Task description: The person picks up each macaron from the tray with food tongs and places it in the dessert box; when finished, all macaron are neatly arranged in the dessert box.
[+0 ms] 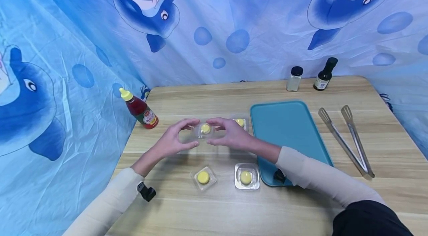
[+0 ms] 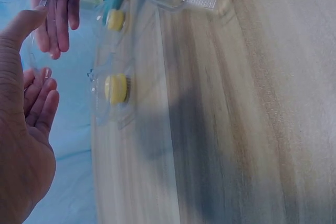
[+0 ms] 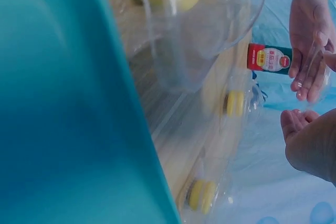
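Note:
My left hand (image 1: pixel 174 138) and right hand (image 1: pixel 232 135) face each other in the head view, above the table's middle. Between their thumbs and fingers they pinch a clear plastic piece that looks like a lid (image 3: pixel 311 67), from opposite sides. Below it, a clear plastic box with a round yellow cake-like piece (image 1: pixel 205 129) appears between the hands. Similar boxes hold more yellow pieces: one beyond the right hand (image 1: pixel 240 122), partly covered, one nearer the front (image 1: pixel 203 177), and another at front right (image 1: pixel 245 177). Reflections blur the held plastic's exact outline.
A blue-green tray (image 1: pixel 284 124) lies to the right, partly under my right forearm. Metal tongs (image 1: pixel 351 143) lie spread beyond it. A red sauce bottle (image 1: pixel 142 111) stands at the left edge. A shaker jar (image 1: pixel 294 79) and dark bottle (image 1: pixel 324 75) stand at the back.

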The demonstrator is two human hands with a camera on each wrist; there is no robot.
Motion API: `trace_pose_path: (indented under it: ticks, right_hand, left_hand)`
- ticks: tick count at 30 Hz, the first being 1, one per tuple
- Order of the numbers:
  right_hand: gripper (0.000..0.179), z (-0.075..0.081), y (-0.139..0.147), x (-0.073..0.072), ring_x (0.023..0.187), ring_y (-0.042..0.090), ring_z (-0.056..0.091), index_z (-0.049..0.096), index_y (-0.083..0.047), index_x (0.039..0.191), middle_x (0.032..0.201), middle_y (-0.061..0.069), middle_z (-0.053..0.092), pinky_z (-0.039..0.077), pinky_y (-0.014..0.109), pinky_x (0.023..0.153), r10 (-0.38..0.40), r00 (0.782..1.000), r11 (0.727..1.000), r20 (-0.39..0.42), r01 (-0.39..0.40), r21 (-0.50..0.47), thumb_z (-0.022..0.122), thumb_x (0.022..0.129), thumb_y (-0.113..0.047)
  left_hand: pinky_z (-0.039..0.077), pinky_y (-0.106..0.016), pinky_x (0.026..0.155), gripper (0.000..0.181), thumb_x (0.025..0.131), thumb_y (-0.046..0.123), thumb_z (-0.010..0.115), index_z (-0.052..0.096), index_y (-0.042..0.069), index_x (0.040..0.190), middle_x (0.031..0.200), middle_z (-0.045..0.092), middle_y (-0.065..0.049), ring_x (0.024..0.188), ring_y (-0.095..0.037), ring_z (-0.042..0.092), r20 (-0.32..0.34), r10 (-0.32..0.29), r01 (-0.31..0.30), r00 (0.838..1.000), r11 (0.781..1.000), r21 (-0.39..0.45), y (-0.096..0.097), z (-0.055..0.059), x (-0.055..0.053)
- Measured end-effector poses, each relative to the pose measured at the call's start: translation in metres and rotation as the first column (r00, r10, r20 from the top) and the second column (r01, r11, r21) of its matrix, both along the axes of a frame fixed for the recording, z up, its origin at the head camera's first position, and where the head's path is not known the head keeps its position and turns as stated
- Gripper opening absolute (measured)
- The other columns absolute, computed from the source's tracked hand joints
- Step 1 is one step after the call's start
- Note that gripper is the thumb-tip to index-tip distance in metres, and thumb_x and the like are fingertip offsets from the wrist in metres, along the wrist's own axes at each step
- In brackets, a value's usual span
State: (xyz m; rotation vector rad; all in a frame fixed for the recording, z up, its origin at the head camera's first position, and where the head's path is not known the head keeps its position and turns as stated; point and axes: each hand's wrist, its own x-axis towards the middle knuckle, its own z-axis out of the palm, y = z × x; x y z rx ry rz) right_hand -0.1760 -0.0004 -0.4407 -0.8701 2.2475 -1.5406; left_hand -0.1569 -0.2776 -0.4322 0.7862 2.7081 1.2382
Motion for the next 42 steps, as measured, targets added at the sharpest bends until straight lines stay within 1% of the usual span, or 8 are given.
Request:
trace_pose_path:
  ticks: [7, 12, 15, 23, 27, 31, 36, 42]
  right_hand:
    - [0.074, 0.000, 0.001, 0.001, 0.130, 0.038, 0.062, 0.059, -0.003, 0.148, 0.149, 0.012, 0.062, 0.053, 0.053, 0.110, 0.003, 0.993, 0.999, -0.118, 0.002, 0.040, 0.092, 0.086, -0.022]
    - [0.074, 0.000, 0.001, 0.003, 0.130, 0.041, 0.062, 0.059, -0.002, 0.148, 0.148, 0.014, 0.062, 0.052, 0.055, 0.111, 0.016, 0.991, 0.999, -0.135, -0.009, 0.052, 0.092, 0.084, -0.021]
    - [0.074, -0.001, 0.002, 0.005, 0.129, 0.041, 0.063, 0.059, -0.001, 0.147, 0.148, 0.014, 0.062, 0.052, 0.055, 0.110, 0.045, 0.988, 0.997, -0.150, -0.035, 0.070, 0.093, 0.084, -0.020]
    - [0.074, -0.008, 0.005, 0.012, 0.126, 0.027, 0.066, 0.060, -0.007, 0.148, 0.150, 0.007, 0.061, 0.054, 0.039, 0.109, 0.174, 0.960, 0.976, -0.220, -0.137, 0.171, 0.094, 0.083, -0.021]
    - [0.075, -0.012, 0.003, 0.016, 0.128, 0.025, 0.064, 0.061, -0.006, 0.147, 0.150, 0.006, 0.062, 0.054, 0.039, 0.110, 0.227, 0.940, 0.964, -0.254, -0.180, 0.195, 0.095, 0.083, -0.021]
    - [0.074, -0.014, 0.001, 0.023, 0.133, 0.023, 0.061, 0.061, -0.004, 0.146, 0.148, 0.007, 0.063, 0.052, 0.036, 0.112, 0.263, 0.919, 0.956, -0.295, -0.207, 0.209, 0.095, 0.082, -0.022]
    - [0.074, -0.014, -0.002, 0.033, 0.137, 0.021, 0.058, 0.061, -0.004, 0.145, 0.147, 0.007, 0.064, 0.047, 0.031, 0.116, 0.303, 0.903, 0.940, -0.306, -0.231, 0.250, 0.095, 0.082, -0.023]
    - [0.073, -0.019, -0.005, 0.042, 0.135, 0.017, 0.059, 0.063, -0.006, 0.144, 0.144, 0.004, 0.065, 0.046, 0.029, 0.116, 0.343, 0.896, 0.916, -0.282, -0.253, 0.311, 0.096, 0.081, -0.024]
  left_hand:
    - [0.051, -0.052, 0.112, 0.079, 0.083, 0.021, 0.095, 0.056, 0.010, 0.151, 0.149, 0.061, -0.005, 0.135, -0.026, 0.057, -0.049, -0.054, 0.054, 0.997, 0.999, 0.000, -0.001, -0.003, 0.002]
    - [0.051, -0.052, 0.111, 0.079, 0.082, 0.020, 0.095, 0.058, 0.013, 0.151, 0.150, 0.061, -0.003, 0.135, -0.025, 0.057, -0.057, -0.071, 0.070, 0.996, 0.997, -0.019, -0.001, -0.003, 0.006]
    - [0.052, -0.052, 0.109, 0.079, 0.080, 0.022, 0.097, 0.059, 0.011, 0.148, 0.149, 0.061, -0.003, 0.132, -0.025, 0.059, -0.094, -0.090, 0.085, 0.991, 0.995, -0.057, -0.002, -0.004, 0.009]
    - [0.058, -0.051, 0.102, 0.086, 0.073, 0.035, 0.100, 0.060, 0.015, 0.146, 0.142, 0.062, -0.002, 0.124, -0.023, 0.062, -0.209, -0.124, 0.098, 0.970, 0.987, -0.131, -0.002, -0.015, 0.029]
    - [0.058, -0.049, 0.103, 0.087, 0.072, 0.040, 0.100, 0.060, 0.015, 0.145, 0.141, 0.062, -0.001, 0.126, -0.022, 0.062, -0.245, -0.118, 0.080, 0.962, 0.984, -0.158, -0.003, -0.022, 0.041]
    - [0.057, -0.049, 0.105, 0.089, 0.071, 0.047, 0.099, 0.061, 0.013, 0.144, 0.140, 0.063, -0.003, 0.127, -0.023, 0.062, -0.281, -0.140, 0.093, 0.950, 0.981, -0.173, -0.006, -0.027, 0.049]
    - [0.056, -0.048, 0.107, 0.093, 0.068, 0.051, 0.099, 0.060, 0.012, 0.143, 0.138, 0.063, -0.001, 0.126, -0.022, 0.061, -0.303, -0.187, 0.130, 0.934, 0.971, -0.200, -0.009, -0.030, 0.056]
    - [0.059, -0.041, 0.101, 0.093, 0.066, 0.049, 0.101, 0.057, 0.009, 0.138, 0.132, 0.061, 0.002, 0.119, -0.016, 0.061, -0.284, -0.228, 0.170, 0.931, 0.961, -0.216, -0.007, -0.039, 0.065]
